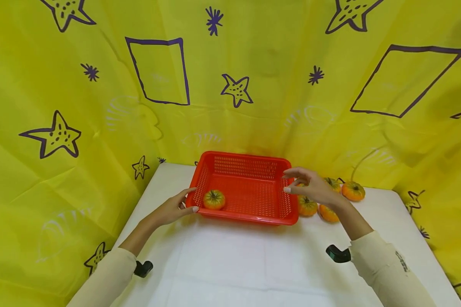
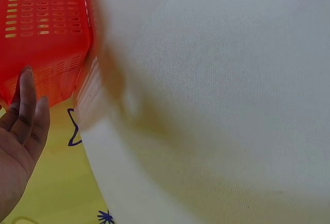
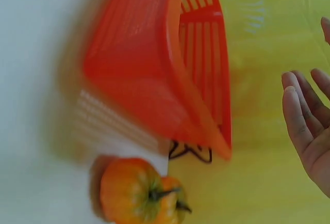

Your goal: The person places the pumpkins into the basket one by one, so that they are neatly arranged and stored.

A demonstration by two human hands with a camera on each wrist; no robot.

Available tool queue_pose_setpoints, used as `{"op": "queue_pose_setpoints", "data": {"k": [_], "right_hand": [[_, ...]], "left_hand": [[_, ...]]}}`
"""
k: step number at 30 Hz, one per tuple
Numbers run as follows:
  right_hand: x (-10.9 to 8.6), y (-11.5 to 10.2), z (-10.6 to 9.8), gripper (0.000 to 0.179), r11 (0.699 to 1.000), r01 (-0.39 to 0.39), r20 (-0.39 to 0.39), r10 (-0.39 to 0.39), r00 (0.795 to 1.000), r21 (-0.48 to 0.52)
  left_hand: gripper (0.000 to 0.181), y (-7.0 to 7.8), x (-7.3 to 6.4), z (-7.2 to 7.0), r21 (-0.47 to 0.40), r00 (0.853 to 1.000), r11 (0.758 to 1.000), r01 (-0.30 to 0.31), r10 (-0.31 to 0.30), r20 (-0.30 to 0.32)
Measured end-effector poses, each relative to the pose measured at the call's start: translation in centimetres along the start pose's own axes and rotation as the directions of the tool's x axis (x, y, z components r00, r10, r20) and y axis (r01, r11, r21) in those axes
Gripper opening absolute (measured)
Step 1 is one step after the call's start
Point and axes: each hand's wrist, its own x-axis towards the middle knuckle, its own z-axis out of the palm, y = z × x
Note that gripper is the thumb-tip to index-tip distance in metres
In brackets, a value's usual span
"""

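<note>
A red plastic basket (image 1: pixel 246 192) with slotted walls stands on the white table. One small orange pumpkin (image 1: pixel 214 199) lies inside its front left corner. My left hand (image 1: pixel 173 209) is at the basket's left end, thumb by the front rim and fingertips at the side rim. Its fingers (image 2: pixel 27 108) look nearly straight against the outer wall in the left wrist view. Over the right rim, my right hand (image 1: pixel 311 185) hovers with fingers and thumb parted and nothing between them. The right wrist view has this hand (image 3: pixel 309 126) apart from the basket (image 3: pixel 139 79).
Several more pumpkins (image 1: pixel 353 191) sit to the right of the basket, partly hidden by the right hand and forearm. A yellow patterned curtain (image 1: pixel 269 119) rises behind the table (image 1: pixel 230 260) and along both sides. Dark curved pieces (image 1: pixel 337 254) stick out by both sleeves.
</note>
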Motion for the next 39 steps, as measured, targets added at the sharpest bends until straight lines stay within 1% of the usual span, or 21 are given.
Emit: {"op": "queue_pose_setpoints", "data": {"k": [6, 9, 15, 18, 21, 24, 26, 29, 31, 36, 39], "right_hand": [[-3.2, 1.9, -2.3, 0.047, 1.0, -0.017, -0.096, 0.015, 0.995, -0.016], [-4.6, 2.9, -3.3, 0.045, 0.999, -0.03, -0.141, 0.026, 0.99, -0.028], [-6.4, 6.3, -4.9, 0.044, 0.999, -0.02, -0.204, 0.009, 0.979, -0.049], [-7.2, 8.1, -5.3, 0.043, 0.998, -0.01, -0.24, -0.004, 0.971, -0.059], [-8.0, 9.6, -5.4, 0.044, 0.998, -0.027, -0.267, 0.011, 0.964, -0.059], [-8.7, 11.2, -5.6, 0.05, 0.993, -0.086, -0.293, 0.058, 0.954, -0.083], [-9.0, 12.2, -5.8, 0.056, 0.982, -0.15, -0.304, 0.109, 0.946, -0.114], [-9.3, 13.5, -5.8, 0.066, 0.961, -0.242, -0.289, 0.196, 0.937, -0.132], [-9.4, 14.1, -5.7, 0.072, 0.949, -0.292, -0.265, 0.254, 0.93, -0.118], [-9.4, 15.6, -5.2, 0.082, 0.936, -0.346, -0.218, 0.326, 0.92, -0.061], [-9.3, 16.3, -4.9, 0.086, 0.93, -0.363, -0.206, 0.343, 0.916, -0.066]], "left_hand": [[0.077, -0.1, 0.1, 0.1, 0.0, 1.0, 1.0, 0.003, -0.003, -0.003], [0.077, -0.1, 0.1, 0.1, 0.002, 1.0, 1.0, -0.009, 0.009, -0.002], [0.077, -0.2, 0.1, -0.1, -0.002, 1.0, 1.0, -0.022, 0.022, -0.007], [0.077, -0.3, 0.1, -0.1, -0.003, 1.0, 1.0, -0.023, 0.023, -0.003], [0.076, -0.3, 0.2, 0.0, -0.009, 1.0, 1.0, -0.027, 0.027, 0.004], [0.076, -0.3, 0.2, 0.1, -0.017, 1.0, 0.999, -0.028, 0.028, 0.007], [0.076, -0.3, 0.2, 0.1, -0.02, 1.0, 0.999, -0.029, 0.029, 0.007], [0.076, -0.4, 0.1, 0.1, -0.015, 1.0, 1.0, -0.026, 0.026, 0.009], [0.076, -0.3, 0.1, 0.1, -0.013, 1.0, 1.0, -0.025, 0.025, 0.008], [0.076, -0.3, 0.1, 0.1, -0.011, 1.0, 1.0, -0.022, 0.022, 0.001], [0.076, -0.3, 0.2, 0.2, -0.006, 1.0, 1.0, -0.025, 0.025, -0.001]]}}
